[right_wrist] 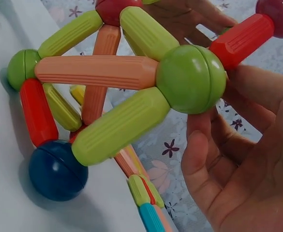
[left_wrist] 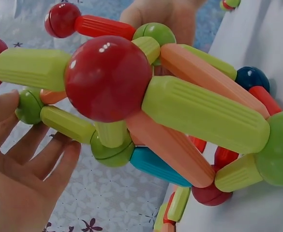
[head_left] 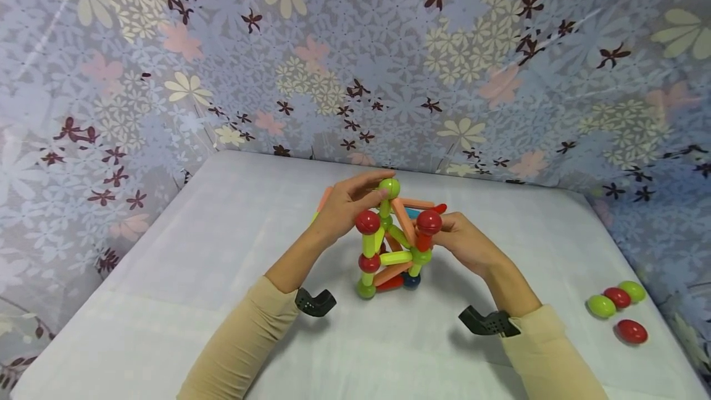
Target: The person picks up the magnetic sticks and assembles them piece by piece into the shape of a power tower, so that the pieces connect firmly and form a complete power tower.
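Note:
A construction of coloured rods and balls stands upright on the table. At its top, my left hand (head_left: pixel 340 207) pinches a green ball (head_left: pixel 390 187) between thumb and fingers; in the left wrist view that ball (left_wrist: pixel 30 106) sits at the fingertips. My right hand (head_left: pixel 471 244) grips the right side, with fingertips on a green ball (right_wrist: pixel 192 79) beside a red rod (right_wrist: pixel 242 40). A red ball (head_left: pixel 429 222) tops that rod. Another red ball (head_left: pixel 367 222) caps the front left upright. Below are a green ball (head_left: pixel 366 289) and a dark blue ball (head_left: pixel 411 280).
Several loose red and green balls lie at the table's right, among them a red one (head_left: pixel 631 331) and a green one (head_left: pixel 602 306). More rods (right_wrist: pixel 153 212) lie behind the construction. A flowered cloth (head_left: pixel 355 66) hangs along the back of the white table (head_left: pixel 183 301).

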A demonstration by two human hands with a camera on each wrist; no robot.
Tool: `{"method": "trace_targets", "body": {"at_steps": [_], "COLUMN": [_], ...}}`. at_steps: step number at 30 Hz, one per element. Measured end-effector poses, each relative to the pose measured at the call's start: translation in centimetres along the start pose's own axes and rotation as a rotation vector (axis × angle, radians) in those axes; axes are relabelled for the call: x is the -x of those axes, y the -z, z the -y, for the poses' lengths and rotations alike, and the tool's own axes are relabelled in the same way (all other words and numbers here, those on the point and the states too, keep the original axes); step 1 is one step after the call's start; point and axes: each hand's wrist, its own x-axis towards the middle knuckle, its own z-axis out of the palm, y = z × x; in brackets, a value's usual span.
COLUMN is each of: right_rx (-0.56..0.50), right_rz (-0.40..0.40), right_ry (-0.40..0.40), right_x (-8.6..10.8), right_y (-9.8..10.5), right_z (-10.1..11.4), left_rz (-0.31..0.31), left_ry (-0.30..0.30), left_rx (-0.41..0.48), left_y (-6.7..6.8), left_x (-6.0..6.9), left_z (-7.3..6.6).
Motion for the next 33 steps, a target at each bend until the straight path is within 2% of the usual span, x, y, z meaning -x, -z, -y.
{"method": "trace_targets", "body": {"at_steps": [3,6,9,12,17,19,23,26,29,33], "right_rx": [0.052,0.084,0.081,0.091,0.173,0.211,0.241,0.194,0.127,0.101], "right_rz": [0.057,0.152,0.234,0.246,0.130,0.071,-0.043,-0.135,-0.197,-0.216], "right_ry": [0.040,0.086,0.092,0.077,0.040,0.023,-0.009,-0.029,-0.040,-0.049], "right_x": [0.3,0.7,0.9,0.4,0.0,0.0,-0.2,-0.7,-1.2,-1.6], "right_y": [0.8,1.7,2.0,1.6,1.4,1.5,1.5,1.0,0.0,-1.1], "right_z": [-0.2,-0.5,-0.7,-0.8,-0.7,-0.7,-1.2,-1.7,-2.3,-2.4], "left_rz": [0.049,0.094,0.108,0.119,0.133,0.117,0.089,0.122,0.186,0.245], "left_ry": [-0.002,0.045,0.117,0.158,0.186,0.219,0.325,0.365,0.369,0.318], "left_rx": [0.057,0.101,0.081,0.032,-0.023,-0.039,-0.027,-0.024,-0.066,-0.138], "left_y": [0.1,0.2,0.5,0.8,1.7,2.3,3.4,3.8,3.7,2.9], "left_x": [-0.1,-0.1,0.0,0.1,-0.2,-0.2,0.0,0.2,0.4,0.6], "left_z": [0.2,0.5,0.9,1.1,0.7,0.4,0.1,0.2,0.7,1.1]}}
